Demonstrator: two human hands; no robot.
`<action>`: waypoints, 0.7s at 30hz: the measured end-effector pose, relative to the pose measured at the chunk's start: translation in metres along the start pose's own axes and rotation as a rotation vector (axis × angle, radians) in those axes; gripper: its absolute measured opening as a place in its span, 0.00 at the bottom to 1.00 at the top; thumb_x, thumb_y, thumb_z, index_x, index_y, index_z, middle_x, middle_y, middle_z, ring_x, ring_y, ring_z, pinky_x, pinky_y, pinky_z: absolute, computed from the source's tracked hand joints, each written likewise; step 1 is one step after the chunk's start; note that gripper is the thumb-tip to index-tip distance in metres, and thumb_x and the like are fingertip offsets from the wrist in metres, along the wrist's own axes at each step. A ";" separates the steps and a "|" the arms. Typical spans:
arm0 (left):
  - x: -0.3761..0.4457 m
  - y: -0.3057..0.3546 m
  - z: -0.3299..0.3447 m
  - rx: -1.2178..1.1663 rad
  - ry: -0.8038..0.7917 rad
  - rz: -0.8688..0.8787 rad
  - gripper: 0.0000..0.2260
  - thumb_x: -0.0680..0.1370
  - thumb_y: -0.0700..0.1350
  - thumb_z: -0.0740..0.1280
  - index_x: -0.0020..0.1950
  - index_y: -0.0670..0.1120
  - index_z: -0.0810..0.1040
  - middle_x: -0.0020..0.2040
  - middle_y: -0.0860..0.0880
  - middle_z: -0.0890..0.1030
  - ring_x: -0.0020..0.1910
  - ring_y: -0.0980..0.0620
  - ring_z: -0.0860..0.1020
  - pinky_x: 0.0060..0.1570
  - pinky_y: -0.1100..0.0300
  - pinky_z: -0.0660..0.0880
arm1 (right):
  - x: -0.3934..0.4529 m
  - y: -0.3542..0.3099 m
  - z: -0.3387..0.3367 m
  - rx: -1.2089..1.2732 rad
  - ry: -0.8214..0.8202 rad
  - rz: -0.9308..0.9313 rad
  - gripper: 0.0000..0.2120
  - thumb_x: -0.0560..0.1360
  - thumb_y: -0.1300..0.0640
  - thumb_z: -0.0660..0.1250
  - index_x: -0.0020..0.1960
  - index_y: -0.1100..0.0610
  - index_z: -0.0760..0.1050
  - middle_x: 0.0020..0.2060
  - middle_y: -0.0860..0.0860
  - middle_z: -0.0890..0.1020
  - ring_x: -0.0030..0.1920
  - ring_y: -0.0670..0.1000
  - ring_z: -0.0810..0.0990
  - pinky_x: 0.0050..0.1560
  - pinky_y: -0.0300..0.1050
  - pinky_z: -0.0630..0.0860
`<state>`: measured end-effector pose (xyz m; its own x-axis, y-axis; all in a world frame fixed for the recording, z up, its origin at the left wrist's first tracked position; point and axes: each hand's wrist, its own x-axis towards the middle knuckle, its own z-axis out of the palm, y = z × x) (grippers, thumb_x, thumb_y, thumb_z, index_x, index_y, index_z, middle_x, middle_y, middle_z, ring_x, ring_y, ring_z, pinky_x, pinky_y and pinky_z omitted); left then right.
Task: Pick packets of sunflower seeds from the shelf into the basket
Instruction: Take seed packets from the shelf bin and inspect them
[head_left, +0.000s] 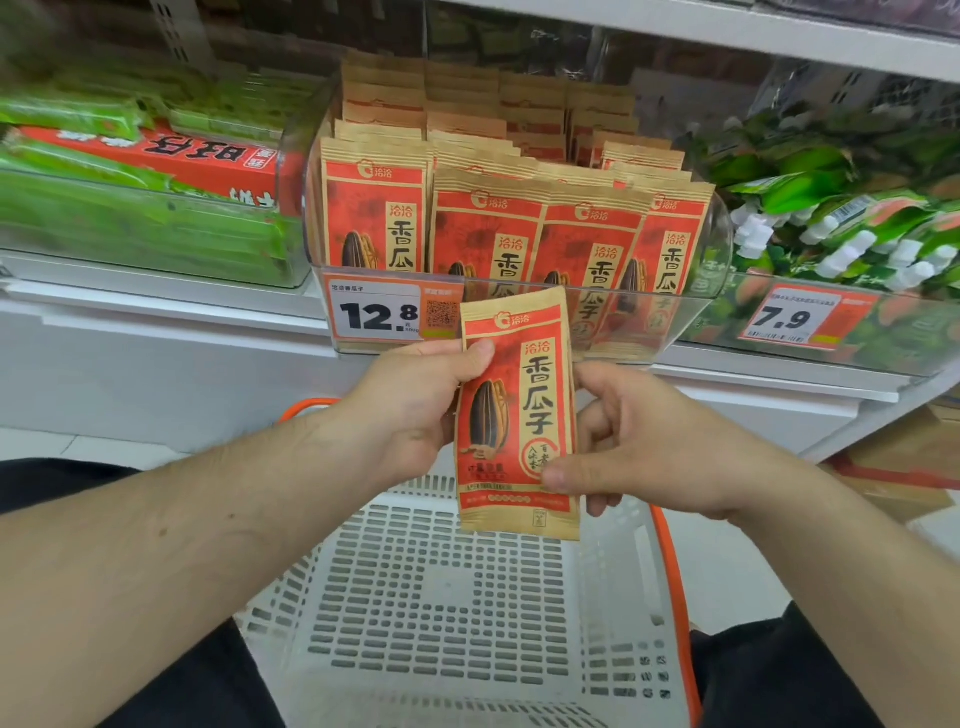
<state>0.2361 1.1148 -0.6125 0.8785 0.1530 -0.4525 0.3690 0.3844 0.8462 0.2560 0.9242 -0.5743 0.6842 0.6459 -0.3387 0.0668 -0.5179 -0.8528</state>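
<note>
1. Packet (517, 415): upright above the basket (441, 597), below the shelf (519, 358).
2. Grip: left hand (415, 410) pinches the upper left edge; right hand (639, 447) pinches the lower right edge.
3. Handling: likely light, crinkly, pliant; best held at the edges.

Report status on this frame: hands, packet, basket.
Left hand and right hand both grip one sunflower seed packet, upright, above the white basket. No packets seen in basket. Drop path unobstructed.
</note>
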 end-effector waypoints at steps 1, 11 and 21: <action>0.000 0.000 0.000 0.004 -0.010 -0.010 0.11 0.79 0.42 0.69 0.59 0.40 0.80 0.49 0.42 0.86 0.43 0.46 0.85 0.41 0.52 0.83 | 0.000 -0.001 0.002 -0.014 0.020 -0.004 0.29 0.70 0.66 0.77 0.65 0.50 0.71 0.36 0.61 0.84 0.30 0.53 0.80 0.31 0.43 0.77; -0.015 -0.008 0.011 0.234 -0.174 0.044 0.13 0.74 0.48 0.74 0.46 0.47 0.70 0.34 0.50 0.79 0.37 0.50 0.79 0.52 0.44 0.78 | -0.001 -0.005 0.025 -0.366 0.126 -0.005 0.24 0.70 0.50 0.76 0.58 0.37 0.66 0.28 0.49 0.81 0.28 0.48 0.80 0.34 0.49 0.80; -0.016 -0.002 0.010 0.334 -0.273 0.069 0.09 0.74 0.47 0.73 0.41 0.48 0.73 0.35 0.50 0.81 0.42 0.47 0.78 0.56 0.43 0.77 | 0.009 -0.002 0.014 0.136 0.338 -0.031 0.11 0.70 0.51 0.61 0.37 0.53 0.80 0.27 0.54 0.80 0.25 0.53 0.78 0.27 0.40 0.69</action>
<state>0.2242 1.1026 -0.6036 0.9361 -0.0958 -0.3383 0.3446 0.0588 0.9369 0.2517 0.9394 -0.5811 0.8863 0.4266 -0.1804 0.0098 -0.4068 -0.9135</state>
